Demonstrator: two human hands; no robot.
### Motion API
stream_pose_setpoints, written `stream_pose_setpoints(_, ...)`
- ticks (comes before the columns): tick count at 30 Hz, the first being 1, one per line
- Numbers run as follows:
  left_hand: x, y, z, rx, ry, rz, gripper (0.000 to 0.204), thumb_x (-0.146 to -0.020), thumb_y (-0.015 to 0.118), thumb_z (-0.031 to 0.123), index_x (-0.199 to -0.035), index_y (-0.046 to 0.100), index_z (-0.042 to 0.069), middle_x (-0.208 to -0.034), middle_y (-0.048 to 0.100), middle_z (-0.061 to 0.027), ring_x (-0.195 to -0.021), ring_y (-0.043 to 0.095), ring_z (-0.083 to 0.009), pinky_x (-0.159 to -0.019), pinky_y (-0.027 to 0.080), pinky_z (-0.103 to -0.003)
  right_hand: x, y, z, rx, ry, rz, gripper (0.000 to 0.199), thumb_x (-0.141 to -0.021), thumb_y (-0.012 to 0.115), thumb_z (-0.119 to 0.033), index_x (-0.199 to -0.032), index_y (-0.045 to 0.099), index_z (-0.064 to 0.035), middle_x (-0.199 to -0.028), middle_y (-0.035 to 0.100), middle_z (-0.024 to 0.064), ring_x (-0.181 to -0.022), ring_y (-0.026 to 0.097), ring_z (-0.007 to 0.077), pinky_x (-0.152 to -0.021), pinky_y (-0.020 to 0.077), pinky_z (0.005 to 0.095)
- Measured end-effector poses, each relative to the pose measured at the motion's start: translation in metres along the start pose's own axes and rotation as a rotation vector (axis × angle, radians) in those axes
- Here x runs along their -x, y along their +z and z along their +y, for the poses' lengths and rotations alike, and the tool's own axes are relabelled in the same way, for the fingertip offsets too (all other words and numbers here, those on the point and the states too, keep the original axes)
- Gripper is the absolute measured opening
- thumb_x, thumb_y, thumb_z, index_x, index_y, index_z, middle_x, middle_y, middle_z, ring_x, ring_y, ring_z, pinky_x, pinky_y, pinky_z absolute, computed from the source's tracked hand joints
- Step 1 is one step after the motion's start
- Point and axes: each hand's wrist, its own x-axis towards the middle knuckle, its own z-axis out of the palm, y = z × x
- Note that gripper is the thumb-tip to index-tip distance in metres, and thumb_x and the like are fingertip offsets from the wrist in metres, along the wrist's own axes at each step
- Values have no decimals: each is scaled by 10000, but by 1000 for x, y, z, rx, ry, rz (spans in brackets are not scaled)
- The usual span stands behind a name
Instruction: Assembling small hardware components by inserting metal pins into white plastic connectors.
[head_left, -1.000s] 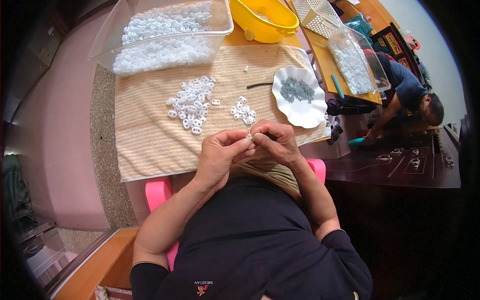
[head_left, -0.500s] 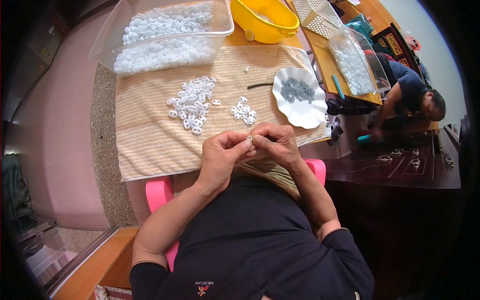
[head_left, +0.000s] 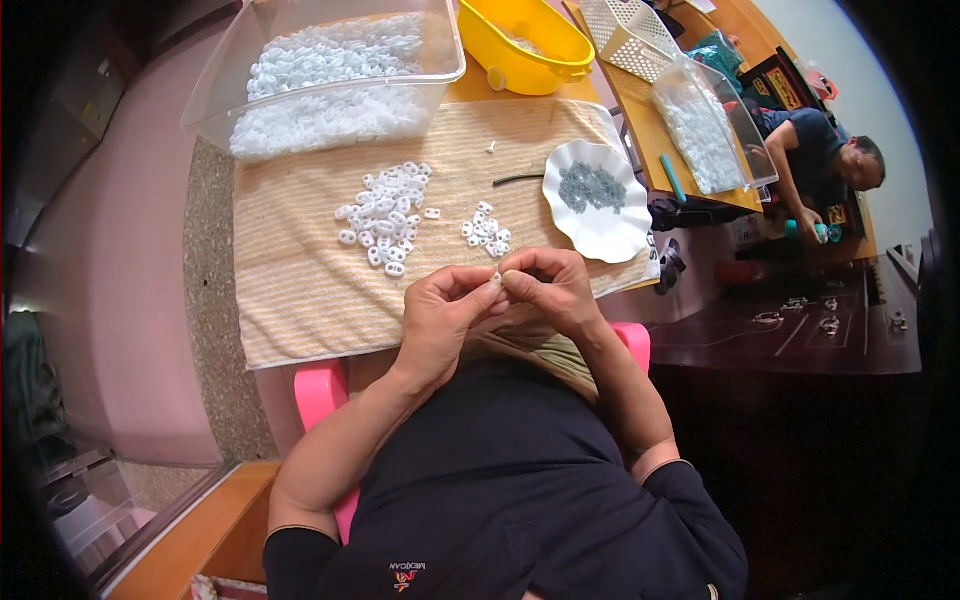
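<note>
A small white plastic piece [head_left: 497,278] is pinched between my two hands just past the towel's near edge. My left hand [head_left: 445,315] grips it with thumb and forefinger. From the other side, my right hand [head_left: 556,292] closes thumb and forefinger on the same piece, whose details are mostly hidden. Ahead on the striped towel [head_left: 290,270] lie a large pile of white two-hole plastic pieces [head_left: 385,215] and a smaller pile [head_left: 486,232]. A scalloped white plate [head_left: 605,240] to the right bears many tiny grey pieces [head_left: 592,187].
Beyond the piles stand a clear bin [head_left: 448,72] full of white pieces and a yellow tub [head_left: 530,72]. A dark thin rod [head_left: 517,181] points at the plate. Pink chair arms [head_left: 320,392] flank me. At right, a co-worker [head_left: 815,150] sits by another clear bin [head_left: 740,130].
My hands keep almost the same pinch on the small piece. The co-worker at right has raised their head, and their hand now shows holding a teal-and-white object. The view has shifted slightly.
</note>
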Motion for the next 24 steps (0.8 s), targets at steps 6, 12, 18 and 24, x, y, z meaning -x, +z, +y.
stream_pose_setpoints(6,0,-1,-1,11,5,2,172,-867,636,16,-1030,612,-35,-862,671,-104,-751,657,-144,-697,559,-242,1,6,-3,15,-20,2,119,-913,607,-83,-904,627,34,-836,630,28,-756,577,71,-681,485,210)
stream_pose_setpoints(12,1,-1,-5,-3,24,-2,158,-867,632,2,-1019,621,-37,-865,671,-102,-754,656,-145,-709,559,-239,3,7,0,58,-34,-2,142,-921,601,-98,-883,620,38,-823,621,30,-757,564,70,-676,471,208)
stream_pose_setpoints(18,2,0,-7,-23,63,-6,159,-865,630,-9,-1019,620,-46,-875,673,-107,-764,658,-144,-721,562,-241,6,11,-8,101,-56,13,167,-924,595,-107,-843,619,38,-803,618,29,-750,570,70,-666,471,207)
stream_pose_setpoints(24,1,2,-2,-51,62,-19,162,-864,630,-9,-1021,617,-52,-887,675,-113,-773,662,-146,-721,566,-245,6,13,-9,23,-18,30,143,-918,601,-93,-868,628,39,-820,628,34,-759,572,75,-673,474,208)
